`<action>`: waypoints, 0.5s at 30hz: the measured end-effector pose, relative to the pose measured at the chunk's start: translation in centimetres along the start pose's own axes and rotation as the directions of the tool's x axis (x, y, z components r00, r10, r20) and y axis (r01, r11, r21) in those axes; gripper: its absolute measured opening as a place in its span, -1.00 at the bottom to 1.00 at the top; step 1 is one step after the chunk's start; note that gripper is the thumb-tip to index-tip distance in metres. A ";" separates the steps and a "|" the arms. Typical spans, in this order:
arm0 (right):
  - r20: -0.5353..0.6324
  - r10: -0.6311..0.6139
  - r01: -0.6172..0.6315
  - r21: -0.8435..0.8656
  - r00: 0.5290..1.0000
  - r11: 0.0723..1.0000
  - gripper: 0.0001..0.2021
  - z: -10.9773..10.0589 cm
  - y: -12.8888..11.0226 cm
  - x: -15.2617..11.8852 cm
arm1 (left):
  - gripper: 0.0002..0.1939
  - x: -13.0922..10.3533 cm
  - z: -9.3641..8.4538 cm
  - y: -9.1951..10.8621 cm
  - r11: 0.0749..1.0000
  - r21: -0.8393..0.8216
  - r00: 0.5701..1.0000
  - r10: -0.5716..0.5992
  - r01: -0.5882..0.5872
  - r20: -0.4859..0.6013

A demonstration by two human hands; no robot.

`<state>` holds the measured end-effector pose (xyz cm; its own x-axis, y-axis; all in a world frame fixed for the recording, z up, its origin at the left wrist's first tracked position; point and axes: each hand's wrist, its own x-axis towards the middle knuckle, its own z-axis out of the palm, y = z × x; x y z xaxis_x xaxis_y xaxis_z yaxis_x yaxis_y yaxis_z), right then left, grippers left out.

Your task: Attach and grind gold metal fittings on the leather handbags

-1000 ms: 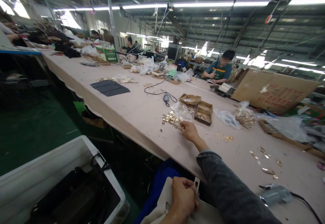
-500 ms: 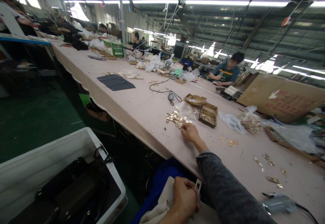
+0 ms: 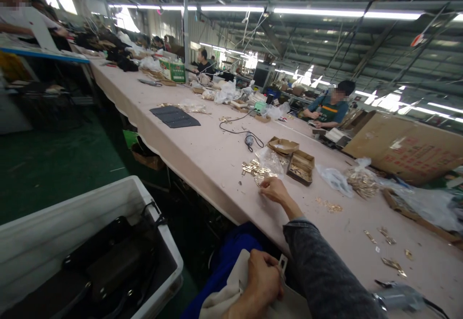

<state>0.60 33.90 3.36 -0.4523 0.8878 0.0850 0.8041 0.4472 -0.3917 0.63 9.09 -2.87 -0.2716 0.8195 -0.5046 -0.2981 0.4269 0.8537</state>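
Right hand (image 3: 275, 190) is stretched far out on the long pink table (image 3: 202, 155), fingers bent together, and it seems to pinch one small gold piece at the edge of a pile of gold metal pieces (image 3: 256, 170). I cannot tell if the piece is truly caught. Just past the hand lie a clear plastic bag (image 3: 272, 159) and a small brown box (image 3: 301, 166) with more gold bits inside. Left hand (image 3: 263, 280) is low and close to the body, closed on a pale cloth piece (image 3: 231, 294) with a little white tab (image 3: 281, 262) sticking up beside the thumb.

It looks like the picking-up step: one gold piece gets chosen from the pile. Next, the right hand would need a firm pinch on just one piece, then bring it back to the cloth by the left hand.

Far beyond the pile, another person (image 3: 331, 108) sits working.
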 end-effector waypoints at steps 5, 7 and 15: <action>-0.056 0.064 -0.062 0.030 0.996 0.998 -0.88 0.8 -0.7 -0.4 | -0.90 0.2 0.1 -0.3 1.000 0.023 1.000 -0.001 0.001 -0.007; -0.071 0.087 -0.083 0.054 0.994 0.995 -0.93 1.1 -1.0 -0.6 | -0.92 0.2 0.0 -0.3 0.998 0.059 1.000 0.012 -0.012 0.006; -0.141 0.051 -0.011 0.269 0.989 0.963 -0.78 -2.2 -1.6 -4.8 | -0.92 -0.6 -0.5 0.7 0.999 0.019 1.000 0.026 -0.026 -0.008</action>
<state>2.32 29.14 5.65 -0.3520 0.9158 0.1936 0.6756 0.3917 -0.6246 0.16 8.66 -2.05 -0.2862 0.8273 -0.4834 -0.2733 0.4130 0.8687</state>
